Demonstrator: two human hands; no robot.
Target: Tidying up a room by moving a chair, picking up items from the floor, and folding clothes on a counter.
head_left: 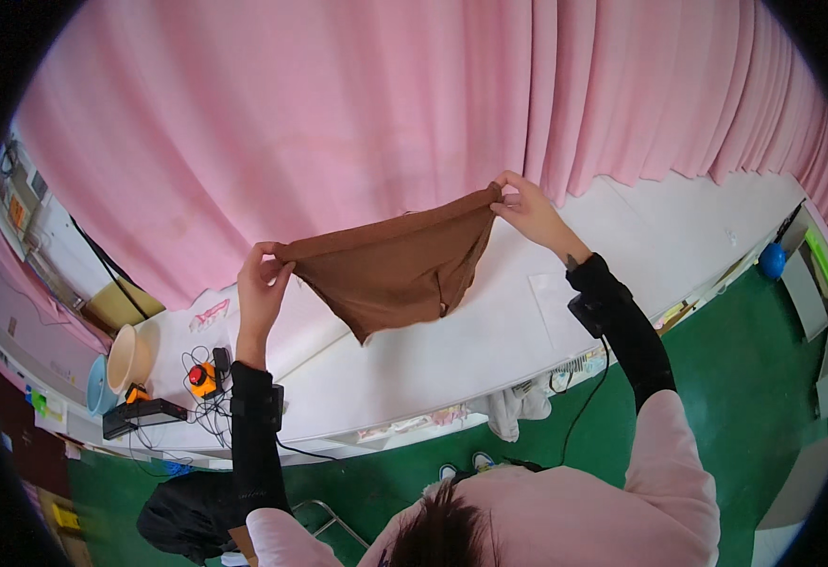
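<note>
Stretched between my two hands above the white table [357, 387] is a pair of brown briefs [395, 269], or a garment of that shape, with its wide band uppermost. My left hand [261, 283] pinches the band's left end between thumb and fingers. At the other end, slightly higher in the picture, my right hand [527, 210] grips the opposite corner. The cloth hangs down and narrows toward its lower edge, with a fold near the lower right. Black sleeves with small dark devices cover both my forearms.
A pink curtain [338, 104] hangs along the table's far side. At the left stand a beige basin [128, 357], a blue basin [100, 386], a black box [149, 416] and an orange device with a red button [202, 378] among tangled cables. Grey cloth [513, 411] hangs below the front edge.
</note>
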